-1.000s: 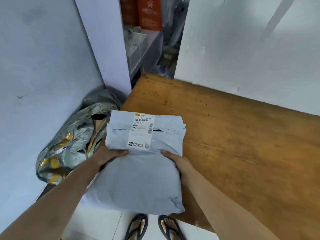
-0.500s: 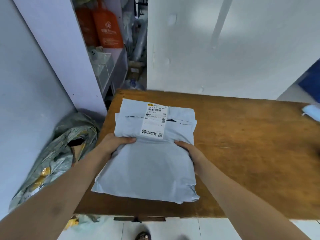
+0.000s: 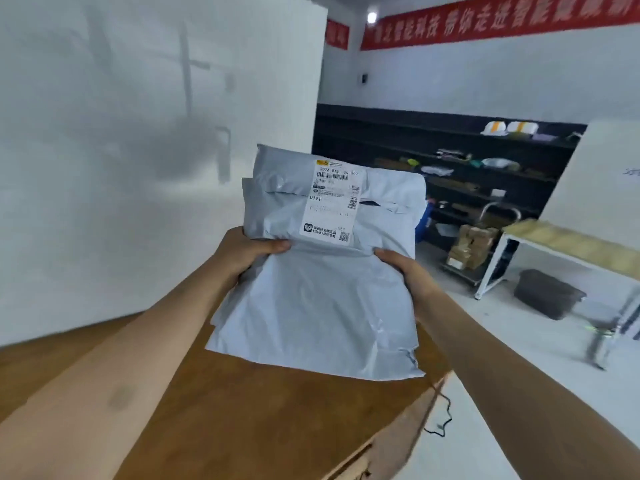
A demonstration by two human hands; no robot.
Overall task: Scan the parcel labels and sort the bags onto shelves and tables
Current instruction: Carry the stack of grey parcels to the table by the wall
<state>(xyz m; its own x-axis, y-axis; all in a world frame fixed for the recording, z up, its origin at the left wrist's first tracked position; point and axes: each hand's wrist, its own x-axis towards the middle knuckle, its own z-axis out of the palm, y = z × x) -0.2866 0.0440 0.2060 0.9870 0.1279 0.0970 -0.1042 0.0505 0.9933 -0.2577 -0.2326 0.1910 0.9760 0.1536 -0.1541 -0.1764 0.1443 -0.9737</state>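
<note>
A grey plastic parcel bag (image 3: 318,306) is held up in the air above the wooden table (image 3: 249,417). Its white shipping label (image 3: 330,202) with barcodes faces me, near the bag's top. My left hand (image 3: 247,252) grips the bag's left edge, thumb on the front below the label. My right hand (image 3: 403,268) grips the right edge, thumb on the front as well. The fingers of both hands are hidden behind the bag.
A white partition wall (image 3: 138,168) stands at left. Dark shelves (image 3: 485,161) with several parcels line the far wall. A white-legged table (image 3: 568,244) stands at right, with a dark crate (image 3: 549,294) under it and stacked cardboard boxes (image 3: 472,245) beside it. A black cable (image 3: 443,420) lies on the floor.
Both hands lifted the bag off the wooden table and carried it to the right. The view swung right, from the corner toward the room with the shelves.
</note>
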